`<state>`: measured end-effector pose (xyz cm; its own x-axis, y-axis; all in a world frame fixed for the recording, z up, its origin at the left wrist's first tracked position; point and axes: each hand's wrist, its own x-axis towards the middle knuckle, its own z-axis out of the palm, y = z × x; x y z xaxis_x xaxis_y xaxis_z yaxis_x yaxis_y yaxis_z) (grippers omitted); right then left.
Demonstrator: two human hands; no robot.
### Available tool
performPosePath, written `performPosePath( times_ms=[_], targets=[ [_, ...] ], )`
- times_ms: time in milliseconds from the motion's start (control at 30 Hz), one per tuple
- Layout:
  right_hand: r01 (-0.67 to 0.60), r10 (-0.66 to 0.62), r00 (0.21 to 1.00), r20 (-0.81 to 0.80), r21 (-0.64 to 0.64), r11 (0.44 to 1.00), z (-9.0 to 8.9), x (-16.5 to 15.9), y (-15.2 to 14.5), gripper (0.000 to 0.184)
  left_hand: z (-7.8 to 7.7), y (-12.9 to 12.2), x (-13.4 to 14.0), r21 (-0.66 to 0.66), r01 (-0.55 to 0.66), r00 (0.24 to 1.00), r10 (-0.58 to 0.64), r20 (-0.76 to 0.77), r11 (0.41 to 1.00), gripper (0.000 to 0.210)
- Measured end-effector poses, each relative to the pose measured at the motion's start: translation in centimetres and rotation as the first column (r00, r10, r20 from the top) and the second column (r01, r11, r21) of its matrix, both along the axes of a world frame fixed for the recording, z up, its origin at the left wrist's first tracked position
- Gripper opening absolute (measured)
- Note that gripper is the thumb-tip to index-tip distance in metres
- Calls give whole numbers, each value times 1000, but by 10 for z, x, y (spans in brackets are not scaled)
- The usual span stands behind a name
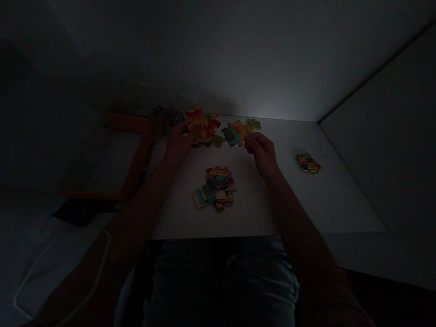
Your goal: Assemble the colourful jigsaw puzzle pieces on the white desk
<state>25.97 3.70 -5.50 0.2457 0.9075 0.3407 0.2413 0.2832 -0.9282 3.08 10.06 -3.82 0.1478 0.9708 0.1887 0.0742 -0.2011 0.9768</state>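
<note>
Head view, dim throughout: farthest left of the grip, and below it, a pale cord (pixel 21 288) loops down, part of it showing across the left forearm (pixel 139 217). Nearer, lower left of the left hand, is a dark object (pixel 76 211) too dim to name, just below an orange frame (pixel 135 163) that stands beside the forearm. Between that frame and the left hand sits a dark, bristly-looking heap (pixel 164 120), partly screened by the fingers

The left hand (pixel 179 139) is at the left side of a red-and-yellow puzzle heap (pixel 208 124), its thumb over some pieces and hiding them; whether the fingers pinch any, I cannot tell. A green piece (pixel 217 141) lies at the heap's lower right edge. Below and between the two hands, on the white table (pixel 248 207), is a mixed pile of puzzle pieces (pixel 219 184), uncovered by either arm

Just left of the right fingertips are teal-and-yellow pieces (pixel 236 133); the right hand (pixel 247 137) has thumb and fingers pinched on their right edge, how many being unclear. Another green piece (pixel 253 123) lies just beyond that pinch. Well to the right of the right hand is a small multicoloured pile (pixel 309 163), with a pale panel (pixel 404 150) farther right bounding the table
</note>
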Motion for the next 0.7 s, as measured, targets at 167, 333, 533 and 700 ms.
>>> performPosePath(
  times_ms=[167, 333, 533, 700],
  targets=[
    [-3, 3, 1000, 19, -9, 1000, 1, 0, -1, 31, 4, -1, 1, -35, -23, 999, 23, -24, 999, 37],
    [-11, 11, 1000, 10, 2, 1000, 0, 0, -1, 29, -2, 3, -2, 3, 6, 1000, -6, 18, 1000, 41],
    [-16, 16, 1000, 8, 6, 1000, -1, 0, -1, 25, -2, 3, -3, 11, -27, 999, 28, -28, 1000, 43],
    [-38, 38, 999, -2, 40, 998, 0, 0, -1, 23, 1, 1, -3, -4, -24, 999, 24, -39, 1000, 46]
  ],
)
